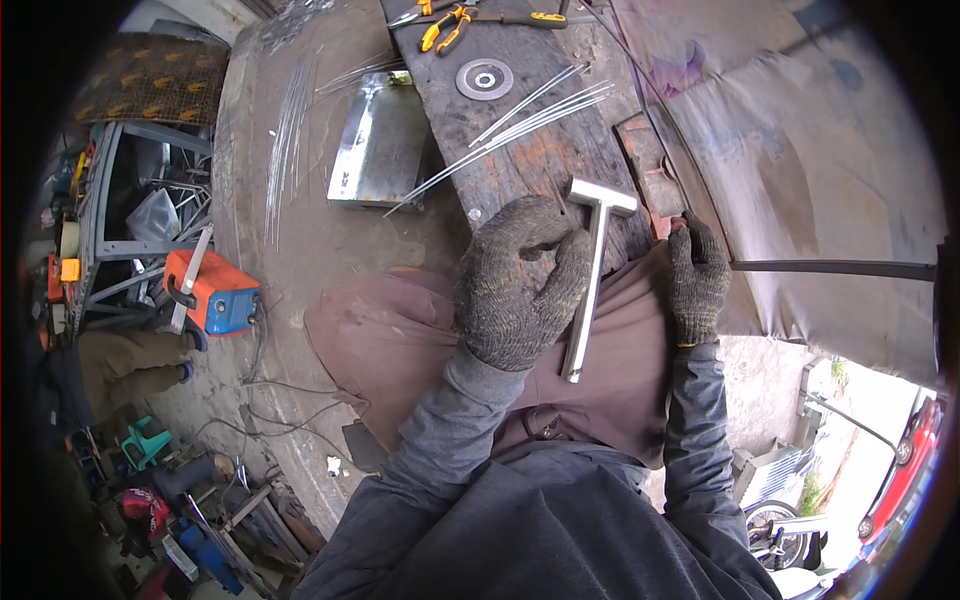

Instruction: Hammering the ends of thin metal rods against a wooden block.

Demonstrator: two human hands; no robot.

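Gripping the T-shaped steel piece (592, 275) near the middle of its long stem, the left hand (520, 285) in its knitted grey work glove is curled tight around the metal, knuckles upward. The stem runs nearly straight away from the person, crossbar at the far end over the dark wooden plank (520, 110), free end toward the lap. The right hand (697, 280), gloved the same, lies just to the right, fingers bent over the plank's near corner by a reddish brick (650, 165); whether it clasps anything I cannot tell. The piece looks smooth, bright and square-sectioned. Farther along the rough plank lie thin steel rods (530, 120), a grinding disc (485, 79) and orange-handled pliers (445, 25).
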